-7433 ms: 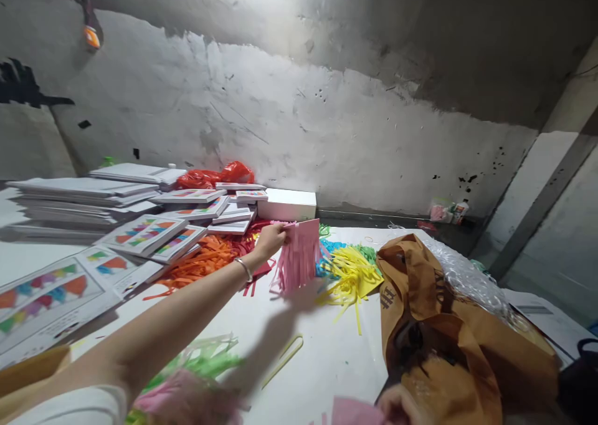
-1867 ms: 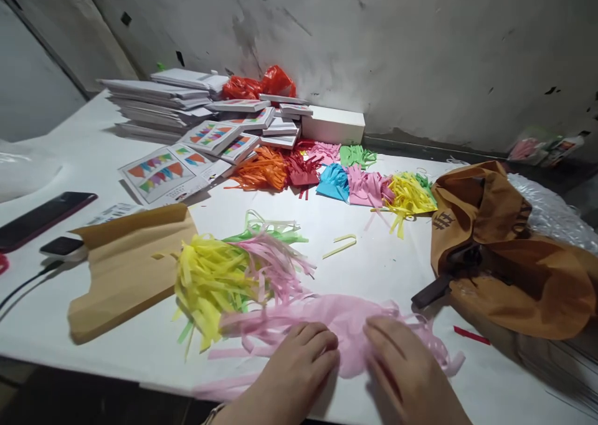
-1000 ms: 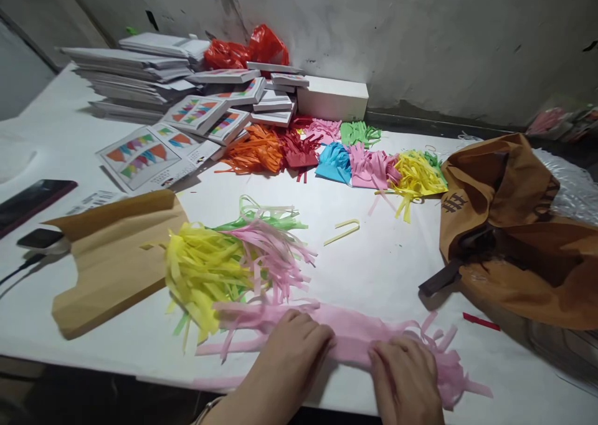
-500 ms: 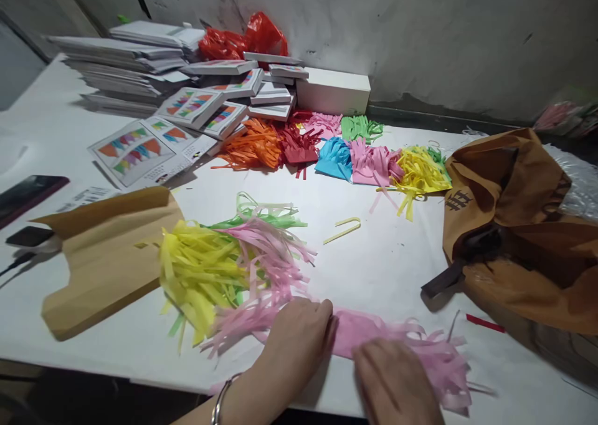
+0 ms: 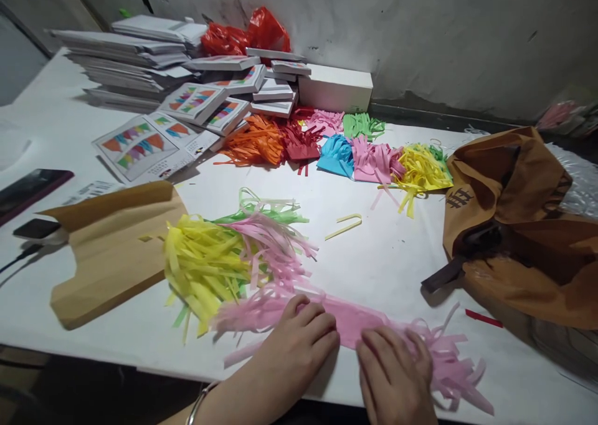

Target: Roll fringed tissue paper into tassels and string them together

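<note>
Both flat, open hands, left hand [image 5: 299,344] and right hand [image 5: 395,375], pin the pink fringed tissue [image 5: 355,325] at lower centre; hard pressing could tear its thin strips

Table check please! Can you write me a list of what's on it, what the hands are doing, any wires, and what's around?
Surface: white table, scattered with paper.
Job's things: pink fringed paper strip lying flat at the near edge; pile of yellow, pink and green fringes beside it.
Clutter: brown paper sheet, row of coloured fringe bundles, loose yellow strip, printed cards and white boxes, brown cloth bag, red plastic bag, dark phone.
Hands: left hand and right hand both pressed flat on the pink strip.
Cables: a dark cable at the far left.
Surroundings: scuffed grey wall.
</note>
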### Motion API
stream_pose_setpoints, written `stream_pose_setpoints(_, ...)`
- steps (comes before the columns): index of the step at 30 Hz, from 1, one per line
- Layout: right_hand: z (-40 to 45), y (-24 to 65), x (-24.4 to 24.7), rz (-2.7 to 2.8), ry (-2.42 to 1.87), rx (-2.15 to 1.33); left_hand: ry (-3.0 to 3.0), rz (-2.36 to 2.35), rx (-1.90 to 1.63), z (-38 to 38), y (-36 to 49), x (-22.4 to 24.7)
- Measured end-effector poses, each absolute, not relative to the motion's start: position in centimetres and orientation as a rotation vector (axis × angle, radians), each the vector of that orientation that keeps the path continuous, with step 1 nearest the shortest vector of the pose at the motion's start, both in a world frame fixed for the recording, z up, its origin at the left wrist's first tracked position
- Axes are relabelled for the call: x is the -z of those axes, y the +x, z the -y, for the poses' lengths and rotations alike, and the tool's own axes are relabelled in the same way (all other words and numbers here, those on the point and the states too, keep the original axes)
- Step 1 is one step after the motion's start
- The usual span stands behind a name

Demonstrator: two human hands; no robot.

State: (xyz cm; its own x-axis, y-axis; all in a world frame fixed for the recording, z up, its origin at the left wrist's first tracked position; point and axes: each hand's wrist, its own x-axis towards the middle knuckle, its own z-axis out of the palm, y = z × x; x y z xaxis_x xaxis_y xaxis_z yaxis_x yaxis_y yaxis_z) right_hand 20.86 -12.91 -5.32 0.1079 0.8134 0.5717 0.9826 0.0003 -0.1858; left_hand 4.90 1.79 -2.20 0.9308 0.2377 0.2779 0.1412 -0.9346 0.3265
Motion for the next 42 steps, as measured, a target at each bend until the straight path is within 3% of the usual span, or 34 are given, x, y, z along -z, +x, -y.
stream_pose_setpoints(4,16.8,26.0,4.7,1.678,-2.166,0.845,2.741,-0.31,-0.492,-2.3,5.0,2.6)
stream_pose_setpoints(7,19.2,28.7,3.2,1.62,-2.17,1.106,2.73,-0.286,-0.56,-2.6,5.2,2.7)
stream_pose_setpoints(13,15.3,23.4,2.6,2.03,-1.689,0.698,2.746,-0.281,-0.547,-2.7,5.7,2.9)
stream_pose_setpoints(19,12.0,20.3,5.8,1.933,-1.657,0.534,2.66,-0.321,-0.454,-3.0,4.6,2.0)
stream_pose_setpoints(24,12.5,20.6,4.9,1.811,-1.69,0.272,2.702,-0.24,-0.527,-2.8,4.2,2.2)
stream_pose_setpoints(33,13.5,21.5,4.6,2.015,-1.709,0.249,2.631,-0.298,-0.389,-2.2,2.8,1.5)
stream_pose_setpoints(42,12.6,21.3,4.3,1.809,-1.928,0.105,2.376,-0.626,-0.611,-1.3,2.7,2.5)
